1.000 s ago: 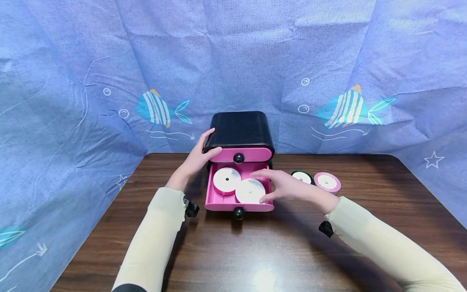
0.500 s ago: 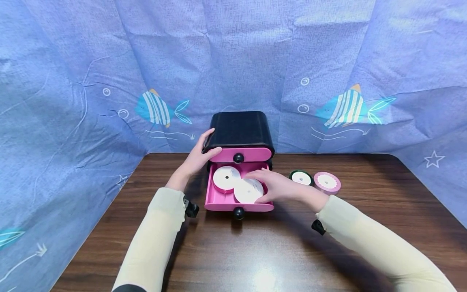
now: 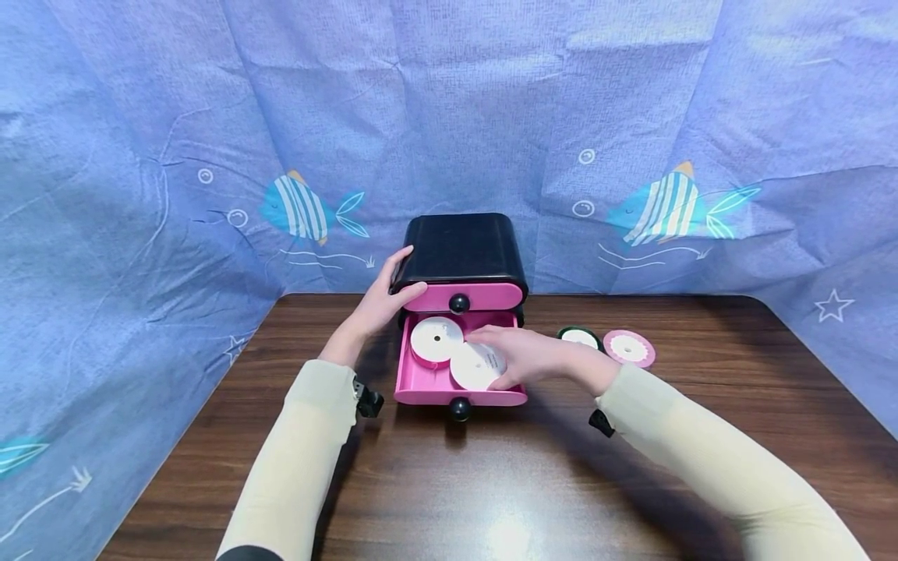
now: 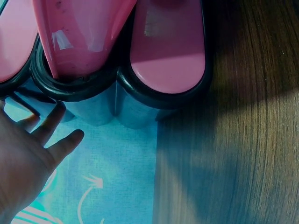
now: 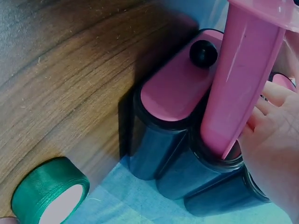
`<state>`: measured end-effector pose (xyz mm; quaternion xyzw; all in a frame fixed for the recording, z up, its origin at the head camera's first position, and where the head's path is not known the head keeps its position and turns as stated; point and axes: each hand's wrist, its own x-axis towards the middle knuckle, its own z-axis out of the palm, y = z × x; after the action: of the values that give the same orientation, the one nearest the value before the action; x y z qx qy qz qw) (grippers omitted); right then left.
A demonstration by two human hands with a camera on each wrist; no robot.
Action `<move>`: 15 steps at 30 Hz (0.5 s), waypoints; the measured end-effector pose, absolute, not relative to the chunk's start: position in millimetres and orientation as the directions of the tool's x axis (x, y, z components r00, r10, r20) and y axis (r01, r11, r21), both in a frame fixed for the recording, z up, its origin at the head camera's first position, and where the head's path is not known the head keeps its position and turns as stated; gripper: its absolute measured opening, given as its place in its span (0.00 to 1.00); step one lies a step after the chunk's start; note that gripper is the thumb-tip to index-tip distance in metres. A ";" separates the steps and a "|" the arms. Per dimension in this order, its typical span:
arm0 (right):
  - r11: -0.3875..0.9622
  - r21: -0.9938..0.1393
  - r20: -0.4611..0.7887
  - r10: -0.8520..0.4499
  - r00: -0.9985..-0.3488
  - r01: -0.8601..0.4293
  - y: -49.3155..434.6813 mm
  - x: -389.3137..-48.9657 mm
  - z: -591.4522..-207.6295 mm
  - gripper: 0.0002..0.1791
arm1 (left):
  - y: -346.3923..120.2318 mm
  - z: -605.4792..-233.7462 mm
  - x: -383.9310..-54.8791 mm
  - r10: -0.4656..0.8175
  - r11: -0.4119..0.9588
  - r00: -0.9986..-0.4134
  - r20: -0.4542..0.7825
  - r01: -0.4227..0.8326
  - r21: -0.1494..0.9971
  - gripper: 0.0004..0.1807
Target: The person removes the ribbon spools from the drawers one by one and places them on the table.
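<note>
A black cabinet [image 3: 459, 249] with pink drawers stands on the table. Its middle drawer [image 3: 421, 382] is pulled out and holds two ribbon spools with white faces. The left ribbon spool [image 3: 433, 341] has a pink edge; the right ribbon spool [image 3: 473, 368] lies closer to the drawer front. My right hand [image 3: 536, 358] reaches in from the right and grips this right spool, thumb at its front and fingers behind. My left hand [image 3: 375, 308] rests against the cabinet's upper left corner, fingers extended and thumb by the top drawer front [image 3: 491, 296].
On the table right of the cabinet lie a green ribbon spool [image 3: 581, 336] and a pink ribbon spool [image 3: 629, 348]. Round black knobs stick out from the drawer fronts, one knob [image 3: 459, 409] on the pulled-out drawer. A blue fish-print cloth [image 3: 463, 109] hangs behind the table.
My right hand has moved left and closed in around the right ribbon spool, which has shifted slightly left and turned. The left hand and cabinet stay put.
</note>
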<state>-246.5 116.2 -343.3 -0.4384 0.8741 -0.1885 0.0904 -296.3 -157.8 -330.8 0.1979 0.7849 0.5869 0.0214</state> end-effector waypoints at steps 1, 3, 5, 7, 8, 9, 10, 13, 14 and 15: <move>0.540 -0.412 0.007 -0.803 -0.595 -0.734 115.9 -246.7 -342.6 0.43 | -157.2 -326.7 -292.8 0.338 0.233 -0.921 0.192 0.280 0.931 0.42; 0.533 -0.408 0.018 -0.807 -0.590 -0.741 115.9 -247.3 -342.7 0.43 | -155.9 -319.8 -286.9 0.340 0.239 -0.922 0.185 0.274 0.931 0.42; 0.524 -0.402 0.040 -0.810 -0.585 -0.751 116.0 -247.9 -343.7 0.42 | -155.2 -316.8 -283.9 0.339 0.253 -0.924 0.178 0.272 0.928 0.41; 0.520 -0.405 0.057 -0.807 -0.588 -0.752 116.6 -248.7 -345.1 0.42 | -154.8 -315.2 -282.4 0.338 0.258 -0.924 0.179 0.274 0.927 0.41; 0.519 -0.404 0.066 -0.805 -0.589 -0.754 116.9 -248.7 -345.4 0.42 | -154.8 -315.3 -282.3 0.338 0.263 -0.924 0.179 0.275 0.925 0.41; 0.515 -0.405 0.075 -0.805 -0.589 -0.756 117.3 -248.9 -346.0 0.42 | -155.0 -315.4 -282.4 0.338 0.265 -0.924 0.178 0.275 0.924 0.41; 0.514 -0.409 0.082 -0.803 -0.591 -0.754 117.6 -248.6 -345.9 0.41 | -155.1 -315.7 -282.5 0.339 0.266 -0.924 0.176 0.273 0.925 0.41; 0.506 -0.420 0.095 -0.801 -0.592 -0.753 119.2 -248.4 -346.1 0.41 | -155.8 -317.1 -283.0 0.341 0.263 -0.925 0.169 0.267 0.927 0.41; 0.503 -0.423 0.100 -0.801 -0.590 -0.754 119.7 -248.1 -345.7 0.41 | -156.0 -317.4 -283.0 0.341 0.264 -0.925 0.167 0.264 0.928 0.41; 0.503 -0.424 0.101 -0.800 -0.592 -0.753 120.4 -247.8 -345.1 0.41 | -156.2 -317.5 -282.9 0.341 0.261 -0.925 0.166 0.262 0.929 0.42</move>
<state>-247.8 120.4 -345.1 -0.4486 0.8653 -0.2171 0.0541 -282.9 -156.2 -317.5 0.1901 0.7933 0.5774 0.0340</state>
